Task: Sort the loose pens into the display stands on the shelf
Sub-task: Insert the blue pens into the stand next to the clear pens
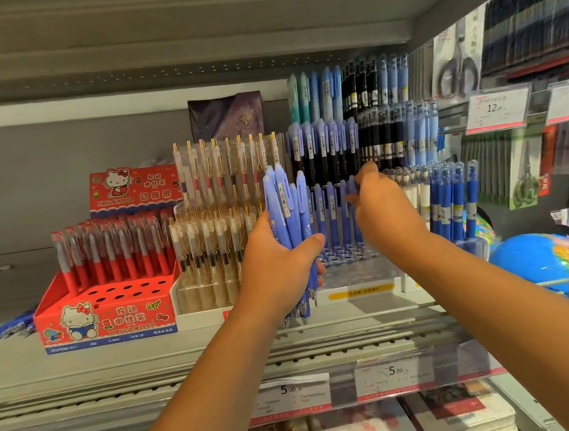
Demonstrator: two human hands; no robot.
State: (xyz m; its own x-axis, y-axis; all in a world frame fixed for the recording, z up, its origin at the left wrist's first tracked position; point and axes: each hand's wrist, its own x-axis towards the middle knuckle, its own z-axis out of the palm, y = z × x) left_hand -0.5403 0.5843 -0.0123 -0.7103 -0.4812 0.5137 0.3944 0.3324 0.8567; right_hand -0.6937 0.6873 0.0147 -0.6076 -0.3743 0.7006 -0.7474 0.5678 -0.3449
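Shelf (151,361): grey metal; holds all stands side by side w/ price tags on front edge.
Red stand (104,299): cartoon-cat box at left, red pens at back, front holes bare.
Clear stand (357,274): tiered, straight ahead; blue pens upright in rear rows, several front holes look free. Prob. the target for this colour.
Bundle of blue pens (284,212): in left hand, caps up, tips hanging below the palm, just in front of clear stand. Light, stiff plastic barrels; smooth, so likely to slide vs each other if grip loosens. Best taken one at a time near cap/clip end, seated tip-down.
Loose pens (10,327): small blue heap lying flat at far left of shelf, well apart from hands.
Left hand (277,264): fingers wrapped round bundle mid-barrel, thumb pressed across front.
Right hand (384,206): at clear stand's middle row, fingertips pinched on top of one standing pen (354,205); can't tell if seating or lifting it.
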